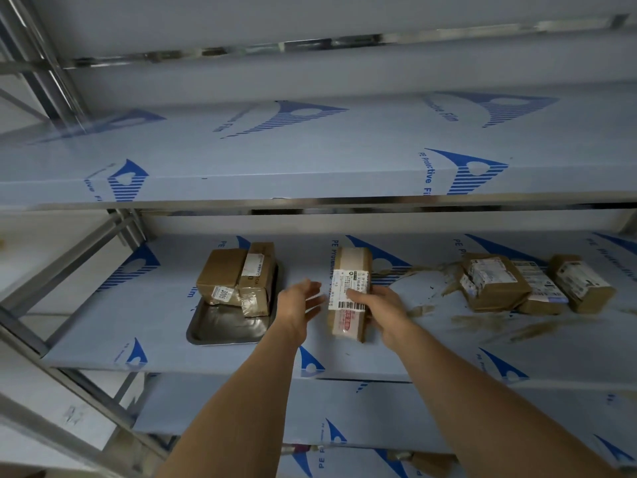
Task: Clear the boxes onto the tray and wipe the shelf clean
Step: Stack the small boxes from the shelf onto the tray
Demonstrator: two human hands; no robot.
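A long cardboard box (349,270) with white labels sits in mid-shelf, and my right hand (381,303) is shut on its right side. My left hand (300,298) is open just left of that box, fingers spread, not touching it. A steel tray (225,331) lies on the shelf (138,326) to the left and holds two brown boxes (238,277) at its far end. Three more labelled boxes (517,284) lie together at the right of the shelf. Brown dirt smears (482,322) cover the shelf film between the middle and the right boxes.
Another shelf board (310,157) wrapped in blue-printed protective film hangs close above. A lower shelf (379,415) lies under my arms. Metal frame posts (62,267) stand at the left.
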